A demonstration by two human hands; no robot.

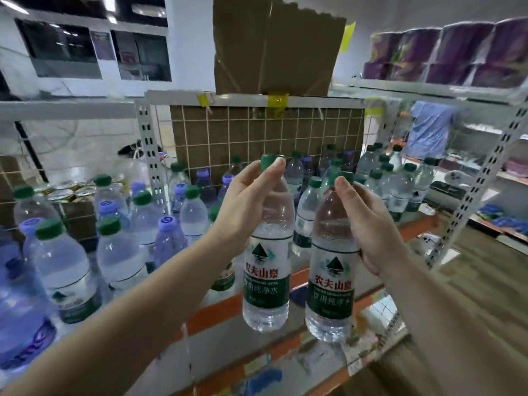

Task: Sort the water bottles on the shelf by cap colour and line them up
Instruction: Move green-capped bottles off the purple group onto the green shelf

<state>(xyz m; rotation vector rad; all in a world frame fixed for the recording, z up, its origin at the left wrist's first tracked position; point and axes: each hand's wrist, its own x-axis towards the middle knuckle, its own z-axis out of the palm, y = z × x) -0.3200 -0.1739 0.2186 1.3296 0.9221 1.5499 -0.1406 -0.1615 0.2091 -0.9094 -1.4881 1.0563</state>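
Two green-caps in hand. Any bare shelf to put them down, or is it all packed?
One likely patch: the narrow front strip of the shelf behind its orange edge, between the left mixed cluster and the right green-cap group, partly hidden by the held bottles. Left side and the back along the wire grid are packed.

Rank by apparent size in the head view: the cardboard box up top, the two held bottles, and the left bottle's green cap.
1. cardboard box
2. left-hand bottle and right-hand bottle: they look alike, so no ranking between them
3. green cap, smallest
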